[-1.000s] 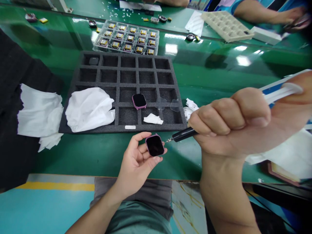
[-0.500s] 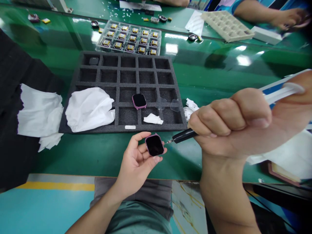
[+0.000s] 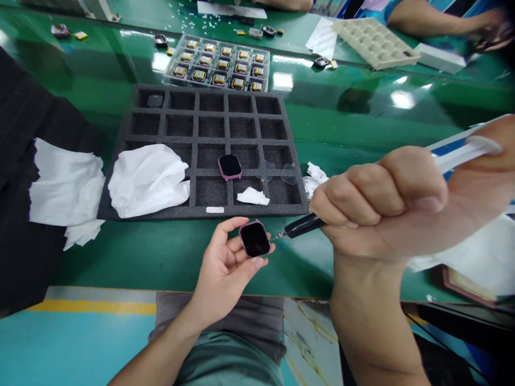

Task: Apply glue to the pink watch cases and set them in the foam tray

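Note:
My left hand (image 3: 225,268) grips a smartwatch case (image 3: 255,239) by its edges, its dark screen facing up and its frame purple. In my right hand (image 3: 386,198) is a black syringe (image 3: 302,224) with a white plunger (image 3: 469,155); the fist wraps the barrel and the thumb side is at the plunger's end. The thin needle touches or nearly touches the watch's right edge; I cannot tell which. A second purple watch (image 3: 230,167) rests across the dividers of the black foam tray (image 3: 201,213), beyond my left hand.
White cloths (image 3: 147,179) lie on the tray and to its left. A crumpled tissue (image 3: 252,197) and clear films (image 3: 288,173) sit in the tray. Behind it, a clear tray (image 3: 166,81) holds several watch parts with yellow batteries. Across the bench, a co-worker's arm (image 3: 434,27) is near a beige tray (image 3: 374,40).
The clear tray and the loose watch parts near it have shifted slightly right. The co-worker's hand at the far right has moved. My hands, watch and syringe look nearly still.

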The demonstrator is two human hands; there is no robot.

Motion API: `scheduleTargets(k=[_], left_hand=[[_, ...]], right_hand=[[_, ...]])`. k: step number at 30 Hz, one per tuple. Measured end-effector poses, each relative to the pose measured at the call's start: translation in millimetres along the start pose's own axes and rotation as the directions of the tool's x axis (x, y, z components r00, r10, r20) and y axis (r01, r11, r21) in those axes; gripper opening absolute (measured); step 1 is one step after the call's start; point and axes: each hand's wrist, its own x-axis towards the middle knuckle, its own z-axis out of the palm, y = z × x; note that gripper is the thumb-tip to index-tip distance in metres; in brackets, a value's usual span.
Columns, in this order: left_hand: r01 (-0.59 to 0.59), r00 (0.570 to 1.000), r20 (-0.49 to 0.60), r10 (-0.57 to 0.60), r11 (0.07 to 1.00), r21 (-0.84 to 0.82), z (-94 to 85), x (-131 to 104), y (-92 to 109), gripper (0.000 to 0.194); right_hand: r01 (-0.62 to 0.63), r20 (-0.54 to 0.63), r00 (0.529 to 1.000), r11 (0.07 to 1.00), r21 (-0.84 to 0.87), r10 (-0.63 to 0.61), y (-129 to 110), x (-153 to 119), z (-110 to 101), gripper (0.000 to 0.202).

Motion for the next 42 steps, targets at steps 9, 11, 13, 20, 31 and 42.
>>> scheduleTargets(k=[9, 11, 13, 20, 31, 42], left_hand=[[0.003, 1.000, -0.004, -0.003, 1.000, 0.006, 1.1, 0, 0, 0.049], [-0.002, 1.000, -0.001, 0.002, 1.000, 0.006, 0.9, 0, 0, 0.049], [-0.008, 1.000, 0.005, 0.008, 1.000, 0.001, 0.8, 0, 0, 0.049], [-0.003, 1.000, 0.004, 0.003, 1.000, -0.008, 0.6, 0, 0, 0.048], [-0.013, 1.000, 0.011, 0.014, 0.999, -0.036, -0.2, 1, 0, 0.047], [-0.015, 1.000, 0.006, 0.016, 1.000, -0.026, 1.2, 1, 0, 0.047]], right_hand=[[0.009, 0.119, 0.993, 1.000, -0.006, -0.008, 0, 4, -2, 0.055], [0.032, 0.101, 0.994, 0.999, -0.008, -0.031, 1, 4, -3, 0.054], [0.046, 0.131, 0.990, 0.999, -0.001, -0.046, 1, 4, -4, 0.054], [-0.022, 0.116, 0.993, 0.999, -0.033, 0.026, -2, 4, -4, 0.055], [-0.042, 0.052, 0.998, 0.999, 0.003, 0.042, -3, 0, 7, 0.062], [-0.129, -0.001, 0.992, 0.992, -0.006, 0.129, -9, -7, 26, 0.065]])
